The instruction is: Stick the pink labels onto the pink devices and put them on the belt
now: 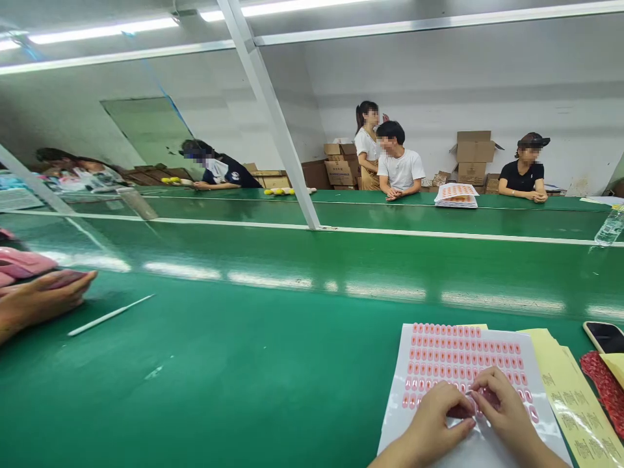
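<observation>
Pink oval stickers (458,354) in rows; left hand (436,422) and right hand (507,406) pinch together there.

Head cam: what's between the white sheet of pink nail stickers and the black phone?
Head view: a stack of pale-yellow printed paper sheets lies between the white sheet of pink nail stickers and the black smartphone, on the green workbench.

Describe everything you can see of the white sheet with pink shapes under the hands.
It is a glossy white backing sheet lying on the green belt, carrying rows of small, rounded pink pieces, possibly stickers. Its lower part looks creased and lifted where the left hand and right hand press on it. A yellow paper lies along its right side.
</observation>
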The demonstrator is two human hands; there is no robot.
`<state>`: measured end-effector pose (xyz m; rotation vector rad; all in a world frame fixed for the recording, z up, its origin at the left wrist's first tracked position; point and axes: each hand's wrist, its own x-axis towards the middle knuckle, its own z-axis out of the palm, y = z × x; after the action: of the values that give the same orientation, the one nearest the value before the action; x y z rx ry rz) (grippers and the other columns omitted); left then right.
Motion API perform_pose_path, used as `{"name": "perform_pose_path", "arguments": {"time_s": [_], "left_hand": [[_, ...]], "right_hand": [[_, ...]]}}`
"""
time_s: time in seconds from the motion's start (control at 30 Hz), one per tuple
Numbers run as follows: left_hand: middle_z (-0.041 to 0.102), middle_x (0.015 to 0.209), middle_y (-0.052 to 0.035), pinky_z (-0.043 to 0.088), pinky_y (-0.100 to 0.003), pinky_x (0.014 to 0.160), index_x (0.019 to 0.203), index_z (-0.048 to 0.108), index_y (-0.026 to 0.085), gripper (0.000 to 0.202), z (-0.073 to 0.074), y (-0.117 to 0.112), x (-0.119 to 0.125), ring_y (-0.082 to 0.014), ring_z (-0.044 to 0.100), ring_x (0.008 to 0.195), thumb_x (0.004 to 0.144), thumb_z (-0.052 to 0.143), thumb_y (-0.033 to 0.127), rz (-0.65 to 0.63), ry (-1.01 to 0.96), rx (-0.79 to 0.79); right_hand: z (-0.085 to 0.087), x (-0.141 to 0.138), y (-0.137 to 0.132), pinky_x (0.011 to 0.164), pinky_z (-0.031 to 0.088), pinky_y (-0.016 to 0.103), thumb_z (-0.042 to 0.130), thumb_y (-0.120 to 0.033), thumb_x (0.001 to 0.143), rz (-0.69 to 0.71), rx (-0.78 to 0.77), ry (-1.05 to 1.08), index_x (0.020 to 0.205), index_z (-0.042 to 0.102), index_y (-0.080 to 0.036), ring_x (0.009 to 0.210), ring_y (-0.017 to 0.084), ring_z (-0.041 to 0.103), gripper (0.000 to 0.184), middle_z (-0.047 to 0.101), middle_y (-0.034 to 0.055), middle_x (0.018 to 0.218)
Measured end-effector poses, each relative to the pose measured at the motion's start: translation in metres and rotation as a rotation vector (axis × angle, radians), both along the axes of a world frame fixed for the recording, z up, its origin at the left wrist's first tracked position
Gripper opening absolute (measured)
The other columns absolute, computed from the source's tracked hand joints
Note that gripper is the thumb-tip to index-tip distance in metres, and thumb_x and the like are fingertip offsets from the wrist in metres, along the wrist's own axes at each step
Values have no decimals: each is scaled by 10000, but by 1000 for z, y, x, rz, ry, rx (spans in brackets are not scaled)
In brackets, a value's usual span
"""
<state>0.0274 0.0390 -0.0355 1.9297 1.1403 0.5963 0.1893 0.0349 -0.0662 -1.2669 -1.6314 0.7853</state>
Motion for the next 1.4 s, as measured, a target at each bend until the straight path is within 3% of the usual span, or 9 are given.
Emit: {"name": "perform_pose_path", "arguments": {"time_s": [0.5, 0.73, 1.1, 1.4], "left_hand": [[664, 816, -12, 433, -255, 731, 764, 657, 200, 113, -2, 6, 0, -155, 571, 750, 667, 607, 169, 15, -6, -10], [654, 821, -26, 439, -248, 740, 757, 644, 185, 121, -4, 8, -1, -154, 568, 772, 654, 594, 145, 7, -18, -14], [654, 814, -16, 424, -249, 711, 739, 627, 193, 98, -2, 11, -2, -158, 555, 753, 673, 563, 157, -25, 18, 40], [661, 811, -17, 423, -251, 708, 727, 620, 195, 84, 1, 13, -1, -159, 559, 746, 680, 555, 170, -30, 23, 63]], "right_hand": [[-6, -3, 6, 639, 439, 317, 524, -343, 787, -48, 33, -26, 711, 635, -215, 712, 201, 541, 185, 564, 54, 759], [-7, 4, 12, 657, 439, 310, 542, -276, 764, 55, -11, -45, 750, 652, -212, 743, 199, 548, 128, 571, 55, 775], [0, -6, 9, 601, 420, 298, 524, -227, 728, -45, 20, -22, 707, 622, -204, 669, 182, 516, 102, 547, 41, 733], [-7, -8, 12, 623, 405, 296, 530, -193, 729, -77, 70, 0, 701, 607, -199, 696, 184, 512, 81, 529, 35, 737]]}}
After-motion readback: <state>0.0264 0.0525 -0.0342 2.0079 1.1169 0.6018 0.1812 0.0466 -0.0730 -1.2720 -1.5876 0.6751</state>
